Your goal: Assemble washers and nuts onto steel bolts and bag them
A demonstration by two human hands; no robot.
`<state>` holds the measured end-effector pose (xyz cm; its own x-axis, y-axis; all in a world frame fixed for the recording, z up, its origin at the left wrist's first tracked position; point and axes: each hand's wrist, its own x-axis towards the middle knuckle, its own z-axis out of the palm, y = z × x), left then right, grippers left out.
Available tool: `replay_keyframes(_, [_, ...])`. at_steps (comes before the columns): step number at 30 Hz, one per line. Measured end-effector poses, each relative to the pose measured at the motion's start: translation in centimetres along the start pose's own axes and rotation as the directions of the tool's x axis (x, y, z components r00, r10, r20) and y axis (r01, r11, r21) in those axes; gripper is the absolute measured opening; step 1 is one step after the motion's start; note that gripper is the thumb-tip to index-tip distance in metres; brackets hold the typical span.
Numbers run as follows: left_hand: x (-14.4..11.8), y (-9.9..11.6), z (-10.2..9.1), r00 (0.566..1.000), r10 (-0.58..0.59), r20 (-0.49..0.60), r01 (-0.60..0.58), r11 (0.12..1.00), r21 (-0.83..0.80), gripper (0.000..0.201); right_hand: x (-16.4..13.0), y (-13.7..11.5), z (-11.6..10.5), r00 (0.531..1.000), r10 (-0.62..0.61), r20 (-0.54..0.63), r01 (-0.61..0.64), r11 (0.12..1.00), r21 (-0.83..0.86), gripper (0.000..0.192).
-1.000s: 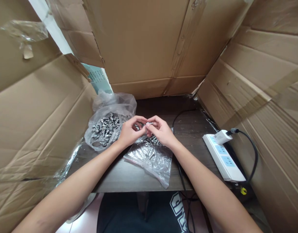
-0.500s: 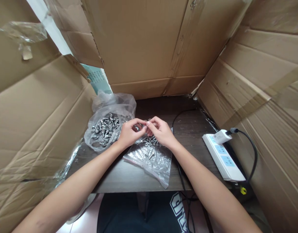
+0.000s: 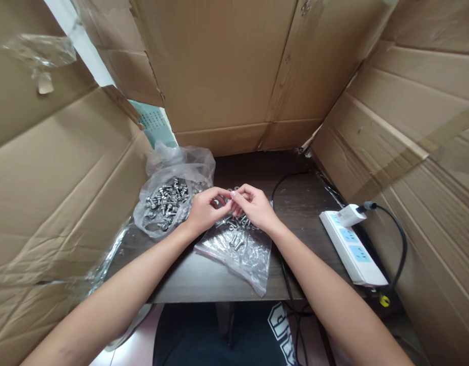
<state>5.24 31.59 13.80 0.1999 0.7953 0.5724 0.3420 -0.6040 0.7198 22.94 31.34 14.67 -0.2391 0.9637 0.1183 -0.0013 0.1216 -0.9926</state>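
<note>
Fingertip to fingertip, the left hand (image 3: pixel 206 209) and right hand (image 3: pixel 254 207) pinch a small silver metal screw (image 3: pixel 232 193) above the flat clear plastic bag (image 3: pixel 238 249), seemingly mid-assembly; next likely calls for careful twisting.

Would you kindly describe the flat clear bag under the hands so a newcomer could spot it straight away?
On the dark wooden table walled in by cardboard, look just below the two hands, left hand and right hand. The flat clear bag lies there near the front edge with a few loose screws; the crumpled bag to its left holds a full heap.
</note>
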Motion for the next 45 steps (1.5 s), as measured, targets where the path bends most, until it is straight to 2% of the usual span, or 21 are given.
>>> replay_keyframes(4, [0.0,0.2,0.0,1.000,-0.008,-0.001,0.008,1.000,0.008,0.013,-0.2,-0.3,0.1,1.000,-0.022,-0.017,0.021,0.997,-0.074,0.042])
replay_keyframes(8, [0.1,0.3,0.0,0.998,-0.060,-0.019,0.060,0.998,-0.004,0.014,-0.4,-0.7,0.0,0.998,-0.052,0.041,0.056,0.995,-0.083,0.030])
replay_keyframes(12, [0.1,0.4,0.0,0.998,-0.060,-0.012,0.060,0.998,-0.006,0.013,-0.5,-0.8,0.1,0.997,-0.046,0.057,0.053,0.991,-0.122,0.036])
replay_keyframes(15, [0.1,0.1,0.0,0.999,-0.043,-0.010,0.043,0.999,-0.012,0.013,-0.4,-0.7,0.2,0.998,-0.061,0.025,0.063,0.996,-0.059,0.028])
replay_keyframes(18, [0.1,-0.3,0.0,0.999,-0.029,-0.018,0.029,1.000,-0.002,0.013,-0.3,-0.7,0.2,0.998,-0.059,0.030,0.058,0.998,0.013,0.033])
replay_keyframes(23, [0.1,-0.9,0.0,0.999,0.028,0.020,-0.028,1.000,0.014,0.010,0.0,-0.5,-0.1,0.998,-0.033,0.060,0.030,0.998,0.054,0.029])
replay_keyframes(26, [0.2,-0.9,-0.1,1.000,0.016,0.018,-0.016,1.000,0.001,0.012,0.0,-0.4,-0.1,0.996,-0.010,0.088,0.001,0.995,0.102,0.030])
replay_keyframes(30, [0.2,-0.6,-0.2,0.998,0.003,0.066,-0.001,1.000,-0.018,0.019,0.1,-0.2,0.1,0.999,-0.017,0.032,0.014,0.995,0.104,0.034])
replay_keyframes(35, [0.2,-0.1,-0.3,0.989,0.045,0.139,-0.044,0.999,-0.011,0.030,0.2,0.0,0.1,1.000,0.000,-0.017,0.001,0.997,0.073,0.037])
replay_keyframes(42, [1.2,0.2,-1.5,0.987,-0.036,0.154,0.026,0.998,0.065,0.019,-0.4,-0.8,0.2,0.999,0.005,0.054,-0.007,0.999,0.043,0.035])
replay_keyframes(45, [1.4,0.3,-1.8,0.979,-0.058,0.193,0.049,0.997,0.054,0.019,-0.5,-1.0,0.1,0.995,-0.016,0.096,0.011,0.998,0.057,0.037])
